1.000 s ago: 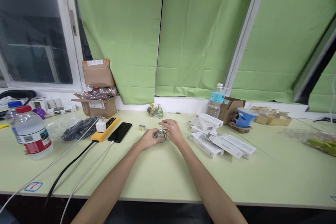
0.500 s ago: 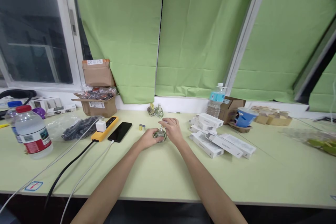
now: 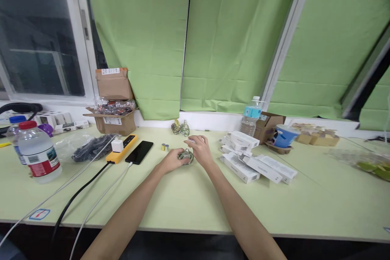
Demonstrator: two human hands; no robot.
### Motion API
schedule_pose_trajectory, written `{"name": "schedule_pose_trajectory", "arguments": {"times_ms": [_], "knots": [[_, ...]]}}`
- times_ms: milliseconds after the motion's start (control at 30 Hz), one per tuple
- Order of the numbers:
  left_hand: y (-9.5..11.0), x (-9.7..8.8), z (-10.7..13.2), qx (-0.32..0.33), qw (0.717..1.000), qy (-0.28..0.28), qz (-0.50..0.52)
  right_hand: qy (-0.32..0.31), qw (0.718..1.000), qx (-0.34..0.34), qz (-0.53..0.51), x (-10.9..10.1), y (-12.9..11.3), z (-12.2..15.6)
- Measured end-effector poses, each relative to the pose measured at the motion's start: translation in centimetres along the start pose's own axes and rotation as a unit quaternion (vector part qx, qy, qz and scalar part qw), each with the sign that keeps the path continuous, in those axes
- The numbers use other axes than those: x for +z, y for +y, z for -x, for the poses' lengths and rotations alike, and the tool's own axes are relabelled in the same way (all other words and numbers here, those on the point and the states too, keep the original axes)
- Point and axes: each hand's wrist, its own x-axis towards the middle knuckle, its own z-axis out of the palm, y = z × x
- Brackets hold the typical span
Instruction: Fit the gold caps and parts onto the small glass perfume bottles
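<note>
On the table in front of me stands a small round glass perfume bottle [image 3: 187, 157], partly covered by my fingers. My left hand [image 3: 170, 161] is closed around its body from the left. At the top, my right hand [image 3: 200, 149] pinches the bottle's neck with bent fingers. Whatever else sits between those right fingertips is hidden. To the left of the bottle stand two small gold and silver caps [image 3: 163, 147]. Farther back, near the wall, are two similar glass bottles [image 3: 184, 128], one with a gold top.
White boxes [image 3: 243, 166] lie piled on the right, with a water bottle [image 3: 250, 120] and blue tub [image 3: 282, 136] behind. Left are a phone [image 3: 139, 152], an orange power strip [image 3: 122, 150] with cables, an open carton [image 3: 114, 124] and a red-capped bottle [image 3: 39, 154].
My right fingers have shifted slightly at the top of the bottle. The left hand and the bottle stay in place.
</note>
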Motion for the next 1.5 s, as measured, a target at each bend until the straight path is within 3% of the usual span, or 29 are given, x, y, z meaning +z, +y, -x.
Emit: {"name": "schedule_pose_trajectory", "arguments": {"times_ms": [500,900,1500], "knots": [[-0.10,0.03,-0.09,-0.004,1.000,0.005,-0.012,0.032,0.999,0.019,0.033,-0.38,-0.36,-0.11],[0.12,-0.11,-0.10,0.007,1.000,0.006,-0.021,0.036,0.998,-0.018,0.045,0.16,-0.24,-0.21],[-0.17,0.01,-0.10,-0.001,1.000,0.002,-0.012,0.035,0.998,-0.012,0.041,-0.11,-0.37,-0.18]]}}
